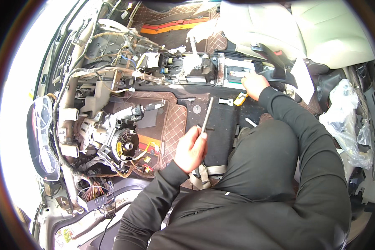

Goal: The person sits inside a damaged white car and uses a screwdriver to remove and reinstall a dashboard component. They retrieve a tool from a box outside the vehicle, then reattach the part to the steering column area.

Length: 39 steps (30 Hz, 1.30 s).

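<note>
My left hand [191,146] is closed round a slim grey metal rod [209,111], which points up and away over the dark floor. My right hand [255,84] reaches to the stripped centre console [198,77], beside the handbrake lever [275,60]. Its fingers are bent together over a silvery tray-like part [233,71] of the console; what they grip, if anything, is too small to name. Just below that hand lies a yellow tag-like piece [240,99].
On the left, the bare dashboard frame carries loose wiring [108,71], an instrument cluster [43,137] and the steering column [125,143] without a wheel. Pale seats [333,33] stand at the far right. Clear plastic wrap [343,121] lies at the right. A seat belt [202,177] is near my left wrist.
</note>
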{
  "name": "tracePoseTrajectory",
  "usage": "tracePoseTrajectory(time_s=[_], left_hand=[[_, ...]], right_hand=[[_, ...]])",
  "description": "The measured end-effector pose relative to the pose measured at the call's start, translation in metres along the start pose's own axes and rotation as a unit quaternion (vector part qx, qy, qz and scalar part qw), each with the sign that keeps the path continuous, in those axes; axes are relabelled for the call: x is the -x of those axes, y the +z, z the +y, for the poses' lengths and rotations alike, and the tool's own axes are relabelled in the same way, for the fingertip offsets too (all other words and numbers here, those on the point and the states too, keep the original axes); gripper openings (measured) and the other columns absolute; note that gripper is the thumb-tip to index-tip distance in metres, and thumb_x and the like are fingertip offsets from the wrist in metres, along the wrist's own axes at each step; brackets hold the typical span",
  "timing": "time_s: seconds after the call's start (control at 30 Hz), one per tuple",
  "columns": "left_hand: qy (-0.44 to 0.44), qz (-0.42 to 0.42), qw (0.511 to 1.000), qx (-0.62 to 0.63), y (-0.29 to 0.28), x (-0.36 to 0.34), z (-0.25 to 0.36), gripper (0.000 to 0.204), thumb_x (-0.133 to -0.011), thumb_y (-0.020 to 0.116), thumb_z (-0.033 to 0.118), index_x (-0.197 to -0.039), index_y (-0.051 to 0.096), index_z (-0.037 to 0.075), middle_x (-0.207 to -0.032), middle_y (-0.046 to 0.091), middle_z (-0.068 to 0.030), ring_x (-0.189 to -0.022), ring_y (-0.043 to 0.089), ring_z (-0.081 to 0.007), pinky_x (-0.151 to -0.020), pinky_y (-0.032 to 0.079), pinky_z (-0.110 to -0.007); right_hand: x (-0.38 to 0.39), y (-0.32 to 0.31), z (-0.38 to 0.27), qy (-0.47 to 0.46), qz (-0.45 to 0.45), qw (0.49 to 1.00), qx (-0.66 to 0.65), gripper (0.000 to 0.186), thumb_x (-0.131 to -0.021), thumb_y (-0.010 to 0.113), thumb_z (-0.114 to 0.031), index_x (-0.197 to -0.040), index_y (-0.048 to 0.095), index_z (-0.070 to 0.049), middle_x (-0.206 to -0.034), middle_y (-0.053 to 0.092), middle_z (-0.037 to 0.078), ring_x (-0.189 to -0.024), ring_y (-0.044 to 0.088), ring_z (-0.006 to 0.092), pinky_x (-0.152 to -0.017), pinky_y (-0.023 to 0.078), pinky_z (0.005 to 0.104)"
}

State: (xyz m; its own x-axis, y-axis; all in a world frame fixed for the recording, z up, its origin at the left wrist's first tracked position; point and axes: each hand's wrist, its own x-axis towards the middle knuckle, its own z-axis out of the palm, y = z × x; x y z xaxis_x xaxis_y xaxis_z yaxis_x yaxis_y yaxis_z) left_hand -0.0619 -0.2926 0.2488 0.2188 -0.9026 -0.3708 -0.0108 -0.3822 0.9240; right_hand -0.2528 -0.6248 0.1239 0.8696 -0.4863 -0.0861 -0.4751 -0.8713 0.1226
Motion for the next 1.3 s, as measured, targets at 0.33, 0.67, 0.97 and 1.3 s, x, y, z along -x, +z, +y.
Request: tracePoseTrajectory(time_s=[0.33, 0.67, 0.97, 1.3], left_hand=[[-0.036, 0.018, 0.999, 0.015, -0.016, 0.053, -0.088, 0.018, -0.118, 0.056, 0.017, -0.106, 0.056, 0.004, -0.075, 0.062, -0.0018, -0.064, 0.059, -0.0103, -0.06, 0.05, -0.031], [-0.021, 0.028, 0.999, 0.021, -0.015, 0.062, -0.114, 0.022, -0.118, 0.057, 0.021, -0.103, 0.056, 0.005, -0.076, 0.065, -0.0026, -0.066, 0.062, -0.012, -0.064, 0.052, -0.033], [-0.03, 0.004, 0.999, 0.015, -0.019, 0.066, -0.117, 0.023, -0.121, 0.053, 0.023, -0.107, 0.056, 0.004, -0.084, 0.064, -0.0017, -0.075, 0.058, -0.0104, -0.072, 0.051, -0.03], [0.015, 0.04, 0.988, -0.149, -0.024, 0.072, -0.105, 0.019, -0.116, 0.06, 0.02, -0.11, 0.061, 0.002, -0.082, 0.068, -0.0124, -0.073, 0.068, -0.0248, -0.069, 0.054, -0.039]], right_hand=[[-0.019, 0.03, 0.001, -0.022, -0.109, 0.987, 0.112, 0.022, -0.097, 0.07, -0.02, -0.108, 0.087, -0.013, -0.112, 0.083, 0.005, -0.119, 0.069, 0.0269, -0.102, 0.046, 0.0498], [-0.019, 0.041, -0.007, 0.084, -0.023, 0.995, 0.057, 0.017, -0.093, 0.071, -0.017, -0.092, 0.086, -0.01, -0.1, 0.081, 0.008, -0.114, 0.069, 0.029, -0.1, 0.045, 0.0492], [-0.019, 0.04, -0.008, 0.086, -0.037, 0.994, 0.055, 0.018, -0.095, 0.07, -0.019, -0.094, 0.087, -0.012, -0.101, 0.083, 0.007, -0.111, 0.072, 0.0279, -0.1, 0.045, 0.0495], [-0.018, 0.056, -0.001, 0.049, -0.021, 0.996, 0.07, 0.014, -0.093, 0.074, -0.019, -0.092, 0.086, -0.013, -0.101, 0.081, 0.007, -0.11, 0.074, 0.0278, -0.1, 0.046, 0.05]])
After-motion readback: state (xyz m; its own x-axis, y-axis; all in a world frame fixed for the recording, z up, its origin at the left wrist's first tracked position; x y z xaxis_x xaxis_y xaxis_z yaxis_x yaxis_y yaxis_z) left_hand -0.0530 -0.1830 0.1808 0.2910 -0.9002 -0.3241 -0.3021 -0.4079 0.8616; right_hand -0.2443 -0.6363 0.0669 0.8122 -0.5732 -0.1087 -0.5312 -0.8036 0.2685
